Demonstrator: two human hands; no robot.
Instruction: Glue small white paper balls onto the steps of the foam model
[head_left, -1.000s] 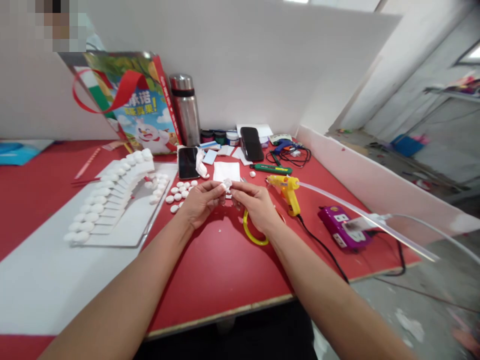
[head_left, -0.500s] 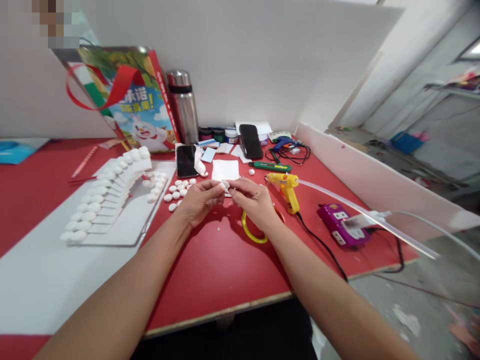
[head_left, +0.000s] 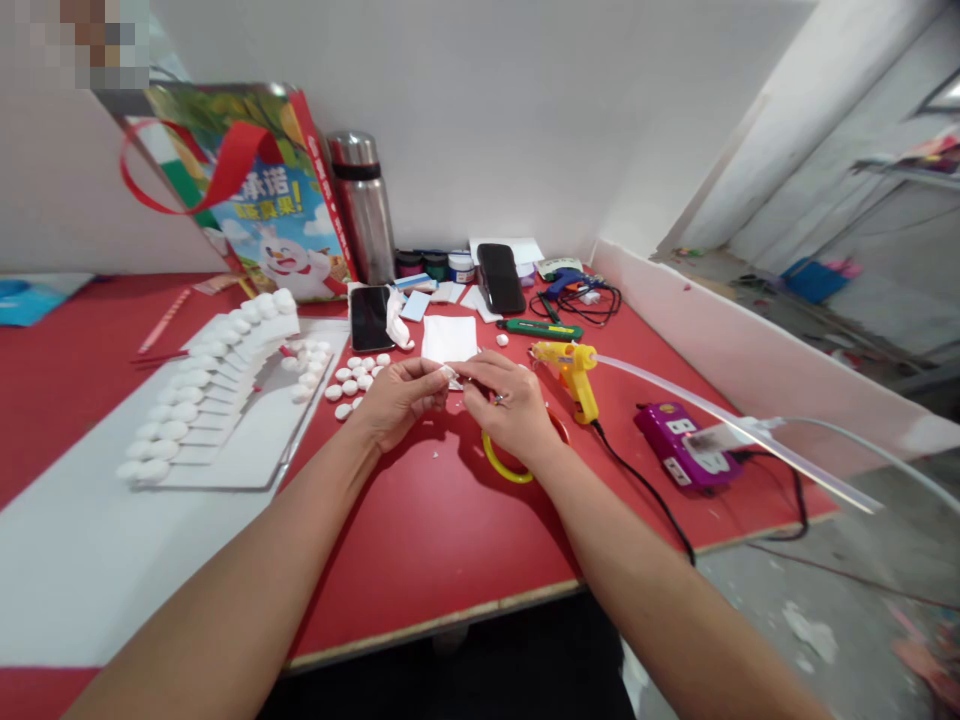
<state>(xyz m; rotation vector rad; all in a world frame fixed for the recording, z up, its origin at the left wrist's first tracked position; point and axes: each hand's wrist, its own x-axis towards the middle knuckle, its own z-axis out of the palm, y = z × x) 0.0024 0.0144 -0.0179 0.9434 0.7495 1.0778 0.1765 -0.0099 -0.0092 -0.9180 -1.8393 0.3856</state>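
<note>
Out wide, the whole scene is carried by a red table, and well to the left of the yellow glue gun a white sheet is laid out, with a stepped, curved white piece rested over it, edged with round white pads. Beyond the gun and to its left, a printed bag is stood beside a steel flask, pushed back, it seems, so that the front is left free. To the gun's right, a purple power block is set, probably for short cable runs. The gun itself is placed just by the right hand, presumably for easy reach; its nozzle is aimed left, its barrel lying crosswise, a long clear stick trailed from its rear. And to the gun's left, the work is held: by the left hand, thumb and forefinger are pinched on a small white piece, its other fingers curled; by the right, fingertips are brought close to it, though whether they are closed on it cannot be told. Raised over the table, it is perhaps steadied from both sides; its direction and long axis are hidden by the fingers.
</note>
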